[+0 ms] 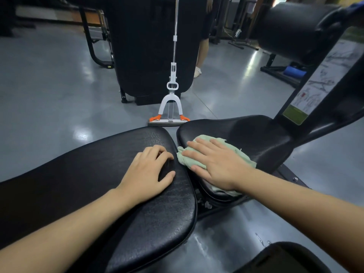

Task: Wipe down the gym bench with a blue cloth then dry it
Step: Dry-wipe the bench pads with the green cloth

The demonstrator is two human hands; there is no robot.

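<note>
The gym bench has two black padded parts: a long back pad (98,174) on the left and a smaller seat pad (256,138) on the right. My left hand (149,174) rests on the end of the back pad, fingers curled, holding nothing. My right hand (214,164) lies flat with spread fingers on a pale green cloth (240,152), pressing it against the near left part of the seat pad. Part of the cloth is hidden under my palm. A bit of blue fabric (356,6) shows at the top right corner.
A white and orange sponge mop (169,119) stands on the grey floor just beyond the bench. Behind it is a black machine panel (149,46), and a person's leg (201,56). A black roller pad (291,30) and instruction placard (315,85) rise at right.
</note>
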